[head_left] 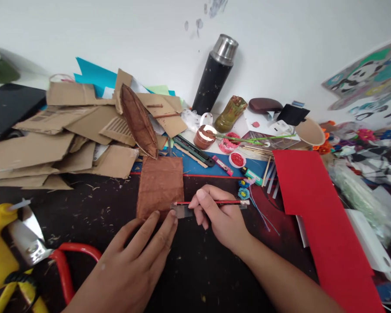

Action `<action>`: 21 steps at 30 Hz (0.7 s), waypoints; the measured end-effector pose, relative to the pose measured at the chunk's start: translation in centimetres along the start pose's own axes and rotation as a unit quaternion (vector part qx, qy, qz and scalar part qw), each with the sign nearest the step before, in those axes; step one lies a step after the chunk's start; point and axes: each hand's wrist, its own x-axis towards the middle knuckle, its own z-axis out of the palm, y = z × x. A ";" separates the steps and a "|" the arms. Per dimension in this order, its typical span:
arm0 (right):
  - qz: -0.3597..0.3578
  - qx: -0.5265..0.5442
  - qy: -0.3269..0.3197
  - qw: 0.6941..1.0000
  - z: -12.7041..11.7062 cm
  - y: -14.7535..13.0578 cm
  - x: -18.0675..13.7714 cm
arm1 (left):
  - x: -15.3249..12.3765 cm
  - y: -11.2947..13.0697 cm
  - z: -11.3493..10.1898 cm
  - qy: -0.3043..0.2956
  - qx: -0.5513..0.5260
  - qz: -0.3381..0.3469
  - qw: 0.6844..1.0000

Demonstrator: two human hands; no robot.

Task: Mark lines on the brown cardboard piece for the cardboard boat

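Observation:
A brown-painted rectangular piece [161, 182], flat like card, lies on the dark table in front of me. My left hand [141, 248] rests with outstretched fingers on its near edge, the fingertips touching the end of a clear ruler [183, 211]. Pinched in my right hand [220, 217] is a red and black pencil [230, 202], held nearly level just above the ruler, its pale end to the right. The ruler runs partly beneath my right hand, which hides its middle. A brown leaf-shaped piece [138, 119] leans just behind the rectangle.
Cardboard scraps [29, 150] pile up at left, near a yellow glue gun [0, 243] and red-handled tool [65, 265]. Behind stand a black flask [213, 76], paint pots [204, 135] and a utility knife [193, 150]. Blue flowers [243, 191] and red card [319, 217] lie right.

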 end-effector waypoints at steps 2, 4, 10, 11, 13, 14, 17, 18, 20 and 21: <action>0.001 -0.010 -0.001 1.000 0.0 -0.1 0.0 | 0.1 0.0 -0.1 0.004 -0.006 -0.003 1.000; -0.001 -0.018 -0.002 1.000 0.1 -0.1 -0.1 | 0.4 0.0 -0.3 0.006 -0.011 -0.003 1.000; -0.024 -0.056 -0.010 0.998 0.2 -0.4 -0.1 | 0.8 -0.3 -0.7 0.004 -0.018 0.001 1.000; -0.027 -0.062 -0.011 0.998 0.2 -0.4 -0.1 | 0.7 -0.3 -0.7 0.005 -0.020 0.000 1.000; -0.029 -0.068 -0.011 0.997 0.1 -0.4 -0.1 | 0.6 -0.2 -0.7 0.006 -0.023 -0.002 1.000; -0.029 -0.070 -0.011 0.997 0.1 -0.5 -0.1 | 0.5 -0.1 -0.7 0.006 -0.023 -0.003 1.000; -0.029 -0.071 -0.012 0.997 0.1 -0.5 -0.1 | 0.3 -0.1 -0.7 0.005 -0.019 -0.002 1.000; -0.030 -0.072 -0.013 0.997 0.1 -0.5 -0.1 | 0.4 -0.1 -0.7 0.003 -0.018 -0.001 1.000; -0.035 -0.073 -0.015 0.997 0.2 -0.5 0.0 | 0.4 -0.1 -0.6 0.000 -0.017 -0.002 1.000; -0.039 -0.073 -0.015 0.996 0.2 -0.5 0.0 | 0.5 -0.1 -0.6 -0.001 -0.017 -0.002 1.000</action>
